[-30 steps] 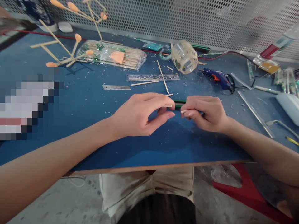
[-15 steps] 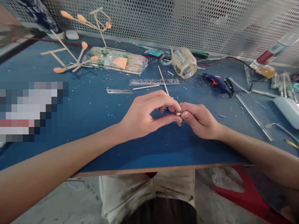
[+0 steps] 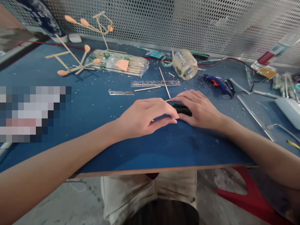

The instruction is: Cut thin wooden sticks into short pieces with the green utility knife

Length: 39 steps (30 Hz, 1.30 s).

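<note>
My left hand [image 3: 146, 117] rests on the blue table [image 3: 93, 131], fingers curled together in a pinch on a short wooden stick [image 3: 167, 100] whose pale tip shows just past the fingertips. Touching it from the right, my right hand [image 3: 201, 107] lies over a dark green and black cutter [image 3: 183, 109], fingers wrapped round its top. Most of the cutter is hidden under that hand. Both hands meet at the middle of the table, close to its front half.
Behind the hands lie a clear ruler [image 3: 156, 83], a loose blade [image 3: 121, 92], thin sticks, a blue glue gun [image 3: 217, 82], a clear tape roll [image 3: 185, 64] and a bag of sticks [image 3: 117, 64]. A stick frame with orange tips [image 3: 77, 59] stands back left. Perforated screen behind.
The hands were pinched together over a small stick piece; now my right hand has spread and settled over the cutter, which shows again, while my left hand lowered to the table.
</note>
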Tool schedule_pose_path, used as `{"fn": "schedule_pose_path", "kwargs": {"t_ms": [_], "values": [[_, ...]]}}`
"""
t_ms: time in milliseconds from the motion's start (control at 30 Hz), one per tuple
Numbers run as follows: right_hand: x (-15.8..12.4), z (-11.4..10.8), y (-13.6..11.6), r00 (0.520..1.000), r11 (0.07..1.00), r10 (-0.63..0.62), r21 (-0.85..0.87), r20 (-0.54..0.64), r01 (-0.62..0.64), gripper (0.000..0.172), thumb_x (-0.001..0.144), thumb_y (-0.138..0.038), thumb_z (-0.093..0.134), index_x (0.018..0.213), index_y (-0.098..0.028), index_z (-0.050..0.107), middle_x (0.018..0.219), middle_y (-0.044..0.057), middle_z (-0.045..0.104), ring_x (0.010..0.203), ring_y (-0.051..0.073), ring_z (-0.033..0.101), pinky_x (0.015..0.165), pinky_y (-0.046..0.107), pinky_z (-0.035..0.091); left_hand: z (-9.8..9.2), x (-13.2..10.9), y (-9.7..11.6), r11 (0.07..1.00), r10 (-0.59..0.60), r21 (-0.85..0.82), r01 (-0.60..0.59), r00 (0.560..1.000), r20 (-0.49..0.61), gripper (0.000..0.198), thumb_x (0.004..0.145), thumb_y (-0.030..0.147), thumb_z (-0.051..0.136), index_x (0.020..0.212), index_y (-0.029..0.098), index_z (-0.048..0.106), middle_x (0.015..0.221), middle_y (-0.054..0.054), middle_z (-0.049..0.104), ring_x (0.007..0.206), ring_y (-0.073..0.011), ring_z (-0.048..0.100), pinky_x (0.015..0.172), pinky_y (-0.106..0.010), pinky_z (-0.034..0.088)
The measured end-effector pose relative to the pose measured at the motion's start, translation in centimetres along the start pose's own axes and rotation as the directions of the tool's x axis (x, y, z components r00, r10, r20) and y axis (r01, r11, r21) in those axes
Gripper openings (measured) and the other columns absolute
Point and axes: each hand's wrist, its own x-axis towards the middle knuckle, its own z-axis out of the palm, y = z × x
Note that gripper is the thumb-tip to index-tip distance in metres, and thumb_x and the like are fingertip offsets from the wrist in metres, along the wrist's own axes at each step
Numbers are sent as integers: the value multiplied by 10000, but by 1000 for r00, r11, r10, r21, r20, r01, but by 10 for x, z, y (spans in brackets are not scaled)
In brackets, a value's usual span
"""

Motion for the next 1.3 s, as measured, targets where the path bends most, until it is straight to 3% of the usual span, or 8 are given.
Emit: {"fn": "schedule_pose_path", "kwargs": {"t_ms": [200, 433, 633, 733, 800, 933, 1167, 1300], "values": [[0, 14, 0, 999, 999, 37, -17, 24, -36, 237, 1096, -346, 538, 1259, -206, 639, 1226, 147, 718, 1108, 318, 675, 1010, 530, 577, 0, -3, -3, 980, -173, -77, 181, 980, 103, 48, 1093, 291, 669, 1094, 256, 701, 1047, 13, 858, 902, -127, 818, 793, -221, 615], [-3, 0, -1, 943, 984, 164, -18, -291, -177, 313, 1143, -339, 401, 1398, -243, 554, 1351, 157, 676, 1120, 288, 710, 791, 418, 619, 2, 0, -6, 899, -380, -195, 392, 920, 95, 30, 1003, 266, 790, 1014, 244, 773, 957, 35, 864, 865, -132, 833, 805, -195, 647], [-8, -1, -4, 926, 992, 120, 17, -357, -122, 266, 1166, -344, 391, 1302, -274, 608, 1028, 28, 775, 795, 169, 748, 610, 293, 524, 6, 3, -15, 895, -426, -104, 433, 901, 88, 86, 935, 307, 867, 913, 238, 820, 880, 43, 851, 741, -103, 780, 699, -185, 590], [-8, 3, -3, 933, 997, 82, 43, -350, -71, 282, 1125, -469, 535, 1336, -291, 597, 1147, 44, 789, 955, 213, 783, 674, 317, 580, 7, 3, -17, 857, -502, -77, 510, 858, 107, 114, 905, 346, 895, 899, 251, 832, 830, 60, 841, 715, -100, 766, 709, -191, 575], [-8, 4, -1, 941, 997, 59, 64, -334, -40, 436, 1038, -567, 675, 1372, -303, 582, 1213, 55, 775, 1035, 246, 779, 731, 351, 622, 7, 2, -16, 819, -555, -94, 566, 823, 126, 123, 906, 360, 892, 920, 252, 834, 817, 64, 844, 705, -102, 768, 731, -193, 583], [-6, 4, 4, 955, 994, 62, 101, -289, -34, 463, 980, -445, 758, 1377, -272, 594, 1251, 70, 761, 1081, 245, 763, 876, 380, 652, 6, 2, -16, 787, -591, -112, 606, 794, 144, 129, 911, 370, 881, 933, 252, 836, 814, 57, 849, 699, -114, 780, 755, -205, 606], [-8, 3, 2, 939, 972, 160, 213, -304, -96, 297, 982, -364, 759, 1256, -316, 657, 1073, 38, 786, 914, 241, 753, 838, 406, 623, 6, -1, -19, 783, -591, -129, 608, 793, 149, 146, 920, 407, 862, 939, 264, 836, 839, 41, 858, 727, -148, 803, 765, -251, 647], [-9, 5, -6, 867, 908, 281, 406, -412, -101, 288, 1087, -449, 585, 1350, -402, 478, 1013, 12, 677, 737, 198, 646, 742, 425, 597, 7, -1, -19, 795, -581, -110, 596, 801, 144, 144, 920, 394, 861, 933, 255, 825, 846, 30, 859, 731, -151, 804, 783, -258, 653]]}}
